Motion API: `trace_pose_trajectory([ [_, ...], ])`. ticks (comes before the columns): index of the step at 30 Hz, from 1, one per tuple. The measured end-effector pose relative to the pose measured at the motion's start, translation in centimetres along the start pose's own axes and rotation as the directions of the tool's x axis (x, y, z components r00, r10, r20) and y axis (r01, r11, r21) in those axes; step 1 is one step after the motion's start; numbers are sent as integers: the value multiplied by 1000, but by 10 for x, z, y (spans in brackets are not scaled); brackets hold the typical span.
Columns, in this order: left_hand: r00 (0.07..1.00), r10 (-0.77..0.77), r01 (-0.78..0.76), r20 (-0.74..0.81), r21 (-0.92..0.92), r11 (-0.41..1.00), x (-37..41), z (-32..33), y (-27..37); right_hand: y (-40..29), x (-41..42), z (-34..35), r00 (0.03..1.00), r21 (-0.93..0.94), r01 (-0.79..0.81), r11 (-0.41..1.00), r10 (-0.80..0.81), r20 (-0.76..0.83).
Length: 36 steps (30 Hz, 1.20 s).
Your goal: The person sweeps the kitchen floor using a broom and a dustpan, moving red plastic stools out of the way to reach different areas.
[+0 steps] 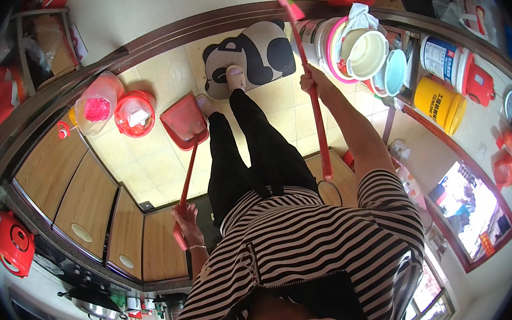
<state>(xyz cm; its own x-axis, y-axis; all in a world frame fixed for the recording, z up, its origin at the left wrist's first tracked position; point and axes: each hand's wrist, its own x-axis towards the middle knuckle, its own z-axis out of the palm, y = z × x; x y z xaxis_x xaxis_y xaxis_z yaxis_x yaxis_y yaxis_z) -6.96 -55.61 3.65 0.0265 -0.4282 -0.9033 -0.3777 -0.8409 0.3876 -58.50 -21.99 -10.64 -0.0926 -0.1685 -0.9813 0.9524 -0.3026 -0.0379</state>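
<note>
My left hand [187, 224] grips the long red handle of a dustpan [185, 119]. The red plastic pan rests on the tiled floor beside my left slipper [206, 106]. In my right hand [313, 79] is the red handle of a broom [318, 119], closed in my fingers around its middle. The broom's pink head [288, 2] points away from me, past the panda-shaped floor mat [251, 54], and its other end reaches back near my waist. Whether the head touches the floor, I cannot tell.
To the left stand a red bin [135, 114] with a bag inside and a clear plastic bag [101, 100] beside wooden cabinets [67, 175]. Stacked basins [364, 55] and a yellow bucket [439, 105] are at the right. A dark door sill [176, 23] crosses the floor ahead.
</note>
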Motion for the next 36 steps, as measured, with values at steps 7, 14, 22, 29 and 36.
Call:
trace_pose_trajectory([
  [7, 1000, 28, -27, 14, -57, 998, 17, -8, -4, 84, -63, 37, 973, -120, -167, 979, 183, 141],
  [14, 998, 63, -62, 0, -184, 981, 13, -31, -16, 129, -127, 47, 995, -410, -65, 910, 90, 41],
  [22, 996, 88, -81, 16, -243, 967, 10, -58, -32, 106, -53, 44, 996, -288, 17, 957, 10, 92],
  [29, 997, 71, -76, -29, -273, 959, 13, -87, -54, 203, -31, 85, 997, -556, -76, 828, 72, -28],
  [36, 998, 52, -55, -18, -280, 958, 21, -108, -66, 229, -94, 95, 994, -678, -58, 732, 105, 28],
])
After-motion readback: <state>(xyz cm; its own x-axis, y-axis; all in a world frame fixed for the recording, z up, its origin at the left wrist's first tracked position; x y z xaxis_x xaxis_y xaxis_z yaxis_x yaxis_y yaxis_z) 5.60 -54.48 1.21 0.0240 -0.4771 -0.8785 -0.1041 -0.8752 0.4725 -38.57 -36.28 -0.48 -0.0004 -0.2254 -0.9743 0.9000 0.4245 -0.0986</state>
